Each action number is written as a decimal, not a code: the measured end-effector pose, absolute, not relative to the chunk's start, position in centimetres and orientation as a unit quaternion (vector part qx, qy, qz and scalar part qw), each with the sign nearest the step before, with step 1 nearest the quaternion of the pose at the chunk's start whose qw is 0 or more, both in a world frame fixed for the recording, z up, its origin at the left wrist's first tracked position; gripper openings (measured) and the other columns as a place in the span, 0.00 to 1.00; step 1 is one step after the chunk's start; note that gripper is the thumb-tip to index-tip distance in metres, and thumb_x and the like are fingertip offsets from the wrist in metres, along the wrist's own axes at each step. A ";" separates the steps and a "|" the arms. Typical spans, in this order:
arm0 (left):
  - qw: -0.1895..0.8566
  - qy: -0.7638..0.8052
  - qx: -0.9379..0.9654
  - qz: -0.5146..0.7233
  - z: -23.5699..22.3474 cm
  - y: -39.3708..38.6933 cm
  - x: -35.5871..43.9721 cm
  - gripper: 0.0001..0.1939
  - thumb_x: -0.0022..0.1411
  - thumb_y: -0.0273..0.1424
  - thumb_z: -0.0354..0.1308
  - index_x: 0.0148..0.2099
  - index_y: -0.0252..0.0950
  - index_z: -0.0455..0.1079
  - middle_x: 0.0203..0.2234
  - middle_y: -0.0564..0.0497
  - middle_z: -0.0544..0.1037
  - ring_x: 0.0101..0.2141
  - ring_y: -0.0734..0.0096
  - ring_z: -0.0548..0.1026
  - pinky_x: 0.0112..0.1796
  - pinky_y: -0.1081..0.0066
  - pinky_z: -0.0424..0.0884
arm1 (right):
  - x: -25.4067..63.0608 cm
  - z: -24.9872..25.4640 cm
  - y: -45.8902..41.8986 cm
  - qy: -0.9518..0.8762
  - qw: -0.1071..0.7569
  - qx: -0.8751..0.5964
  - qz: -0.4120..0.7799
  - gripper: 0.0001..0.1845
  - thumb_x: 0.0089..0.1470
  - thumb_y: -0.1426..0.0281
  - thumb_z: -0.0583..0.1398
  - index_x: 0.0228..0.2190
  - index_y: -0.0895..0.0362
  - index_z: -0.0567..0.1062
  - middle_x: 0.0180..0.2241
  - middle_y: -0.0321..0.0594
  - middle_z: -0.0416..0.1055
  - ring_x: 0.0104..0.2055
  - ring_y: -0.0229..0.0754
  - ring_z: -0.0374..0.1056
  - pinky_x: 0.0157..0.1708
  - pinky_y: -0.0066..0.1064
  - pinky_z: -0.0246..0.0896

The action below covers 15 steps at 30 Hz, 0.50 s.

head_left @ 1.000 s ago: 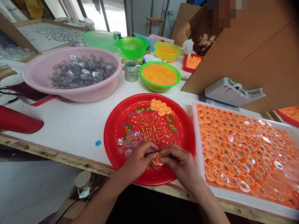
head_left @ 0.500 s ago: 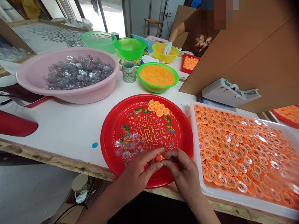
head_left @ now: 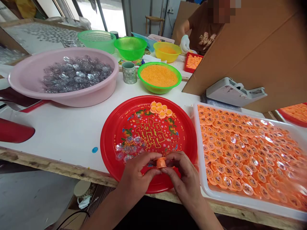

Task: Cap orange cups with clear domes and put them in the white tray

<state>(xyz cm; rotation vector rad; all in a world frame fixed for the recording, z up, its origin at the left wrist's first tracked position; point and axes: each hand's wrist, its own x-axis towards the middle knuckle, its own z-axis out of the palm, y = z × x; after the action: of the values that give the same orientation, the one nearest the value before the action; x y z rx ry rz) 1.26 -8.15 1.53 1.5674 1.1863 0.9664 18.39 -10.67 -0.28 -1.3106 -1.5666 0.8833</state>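
Observation:
Between the fingertips of both hands is a small orange plastic cup-shaped piece point(head_left: 161, 163), gripped from its two sides. My left hand point(head_left: 137, 174) pinches it from the left, my right hand point(head_left: 184, 171) from the right. Both hands are over the near rim of a round red tray point(head_left: 109, 127) with a printed pattern. Clear plastic discs point(head_left: 129, 147) lie loose on the tray, left of its middle and partly behind my left hand. Several orange cup pieces point(head_left: 161, 109) are grouped at the tray's far side.
A white bin point(head_left: 203, 179) of orange pieces stands at the right. Behind the tray are a green bowl point(head_left: 159, 90) of orange bits, a mug point(head_left: 129, 73) and a pink basin point(head_left: 96, 95) of clear pieces. A tape dispenser point(head_left: 235, 92) stands against cardboard point(head_left: 240, 48). A co-worker's gloved hand point(head_left: 184, 44) is beyond.
The orange piece in my fingers has been turned so its side now shows. The co-worker's gloved hand has moved out of the yellow bowl to the right. The view has shifted slightly.

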 end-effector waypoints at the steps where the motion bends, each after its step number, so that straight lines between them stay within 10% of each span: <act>1: 0.434 0.478 0.654 0.394 1.6 -8.1 1.3 0.18 0.54 0.18 0.64 0.43 0.43 0.75 0.36 0.58 0.82 0.37 0.75 0.80 0.41 0.80 0.74 | 18.4 -0.3 -10.7 -0.634 0.440 -0.525 0.359 0.13 0.60 0.74 0.60 0.45 0.49 0.70 0.38 0.36 0.71 0.38 0.37 0.69 0.37 0.28 0.67; 15: 0.325 0.489 0.710 0.389 -0.8 -8.2 2.7 0.20 0.56 0.18 0.52 0.46 0.47 0.70 0.37 0.55 0.81 0.36 0.69 0.79 0.38 0.75 0.76 | 17.6 -1.6 -10.7 -0.581 0.513 -0.542 0.324 0.14 0.53 0.79 0.59 0.39 0.52 0.74 0.29 0.33 0.71 0.29 0.36 0.68 0.28 0.23 0.64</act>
<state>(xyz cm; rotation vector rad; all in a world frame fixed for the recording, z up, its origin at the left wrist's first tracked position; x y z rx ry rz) 2.68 -8.25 -0.82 1.8609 1.2822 1.0191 17.61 -10.69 -1.56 -1.3032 -1.3975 0.7785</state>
